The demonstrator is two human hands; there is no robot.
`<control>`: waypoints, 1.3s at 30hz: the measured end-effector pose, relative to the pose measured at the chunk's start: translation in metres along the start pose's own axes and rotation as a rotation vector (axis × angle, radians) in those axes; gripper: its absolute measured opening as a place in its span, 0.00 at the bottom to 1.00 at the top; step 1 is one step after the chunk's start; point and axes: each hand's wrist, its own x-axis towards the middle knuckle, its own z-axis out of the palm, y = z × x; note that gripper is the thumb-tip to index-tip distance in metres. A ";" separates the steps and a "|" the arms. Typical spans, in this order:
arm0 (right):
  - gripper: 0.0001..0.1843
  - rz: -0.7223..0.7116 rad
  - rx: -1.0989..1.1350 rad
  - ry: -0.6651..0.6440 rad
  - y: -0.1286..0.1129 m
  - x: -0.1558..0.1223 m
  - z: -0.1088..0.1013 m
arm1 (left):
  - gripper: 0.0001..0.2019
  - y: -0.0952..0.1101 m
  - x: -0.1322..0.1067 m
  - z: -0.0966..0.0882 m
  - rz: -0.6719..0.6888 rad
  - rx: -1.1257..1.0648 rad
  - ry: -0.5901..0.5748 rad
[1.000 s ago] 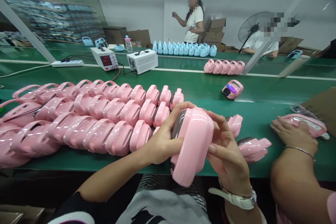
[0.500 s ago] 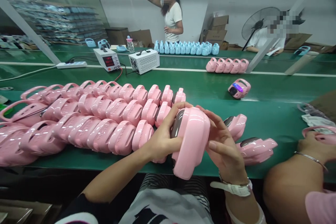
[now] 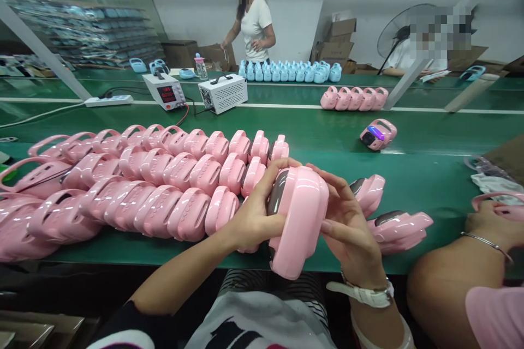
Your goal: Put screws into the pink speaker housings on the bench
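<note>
A glossy, rounded pink plastic device with a dark panel is held up at the green tabletop's near edge, the left hand gripping its panelled side, the right hand the opposite side. Matching pink handled devices fill rows leftward.

Has a rounded pink plastic device at the near edge of the flat green surface, rows of pink handled devices to its left, two boxy white units behind these, light-blue handled devices farther back.
</note>
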 end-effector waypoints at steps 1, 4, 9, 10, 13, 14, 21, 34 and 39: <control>0.29 0.001 -0.002 0.002 0.000 0.000 0.000 | 0.30 0.001 0.000 0.000 -0.005 0.005 0.003; 0.29 0.007 0.011 0.009 0.000 0.000 -0.001 | 0.30 0.002 0.001 0.001 -0.016 0.015 0.011; 0.29 -0.003 0.021 0.021 0.002 0.000 -0.004 | 0.30 0.003 0.001 0.002 -0.011 0.007 -0.002; 0.29 -0.002 0.014 0.024 0.002 0.000 -0.004 | 0.30 0.003 0.001 0.002 -0.014 0.004 -0.004; 0.29 0.006 0.001 0.035 0.001 -0.001 -0.003 | 0.29 0.002 0.001 0.002 -0.005 -0.001 -0.004; 0.29 0.010 0.003 0.035 0.000 -0.001 -0.003 | 0.29 0.001 0.001 0.003 0.000 0.004 -0.002; 0.29 0.015 0.001 0.032 -0.003 -0.003 -0.001 | 0.30 0.000 -0.001 0.003 -0.004 0.001 -0.001; 0.28 0.038 0.049 0.018 -0.001 -0.003 -0.004 | 0.28 0.003 -0.002 0.006 0.005 -0.035 -0.013; 0.27 0.034 0.038 0.023 -0.003 -0.004 -0.003 | 0.30 0.001 -0.003 0.007 -0.008 -0.053 -0.011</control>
